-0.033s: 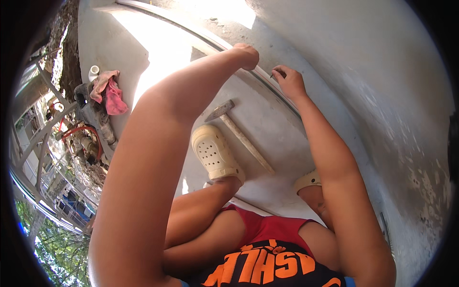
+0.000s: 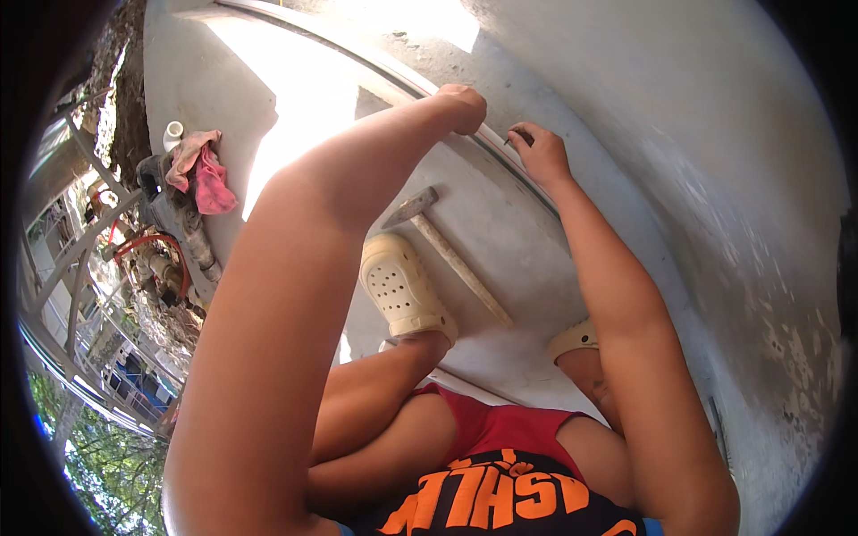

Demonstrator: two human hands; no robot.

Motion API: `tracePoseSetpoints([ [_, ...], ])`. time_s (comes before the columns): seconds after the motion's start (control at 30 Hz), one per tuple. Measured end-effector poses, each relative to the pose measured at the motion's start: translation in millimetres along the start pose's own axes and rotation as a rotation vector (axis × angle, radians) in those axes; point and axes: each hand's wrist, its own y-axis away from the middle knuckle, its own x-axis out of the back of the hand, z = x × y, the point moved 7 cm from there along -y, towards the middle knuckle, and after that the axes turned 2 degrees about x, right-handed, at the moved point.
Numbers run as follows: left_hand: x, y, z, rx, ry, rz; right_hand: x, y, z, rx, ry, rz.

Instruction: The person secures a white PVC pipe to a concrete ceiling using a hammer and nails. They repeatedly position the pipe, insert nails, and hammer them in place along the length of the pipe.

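A long pale rail (image 2: 514, 161), with a dark line along it, runs diagonally over the grey floor. My left hand (image 2: 463, 109) is curled closed at this rail; its fingertips are hidden, so what it grips does not show. Just to its right, my right hand (image 2: 541, 154) pinches a small, thin, dark pointed piece (image 2: 508, 140) by the rail's near side. The piece is too small to name. A hammer (image 2: 451, 259) with a wooden handle lies on the floor below the hands, beside my cream clog (image 2: 396, 284).
A grey wall (image 2: 715, 143) rises along the right. At the left lie a dark power tool (image 2: 170, 201), a pink cloth (image 2: 213, 183) and a white pipe fitting (image 2: 173, 132). Beyond the floor's left edge stand metal bars (image 2: 76, 259). Bright sunlight falls across the upper floor.
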Motion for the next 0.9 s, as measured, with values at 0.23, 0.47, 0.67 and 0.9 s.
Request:
tracePoseSetpoints([
  [0.23, -6.7, -24.5, -11.0, -0.019, 0.036, 0.029, -3.4, -23.0, 0.9, -0.037, 0.026, 0.087],
  [0.47, 11.0, -29.0, 13.9, -0.1, -0.121, -0.003, -27.0, -22.5, 14.2, -0.032, 0.196, -0.102],
  [0.67, 0.3, -36.2, 12.8, -0.212, -0.113, 0.137, -26.6, -21.9, 16.0, -0.039, 0.185, -0.093],
  [0.9, -9.3, -53.1, 16.4, -0.261, 0.213, 0.009, -29.2, -22.9, 15.6, -0.029, 0.207, -0.071],
])
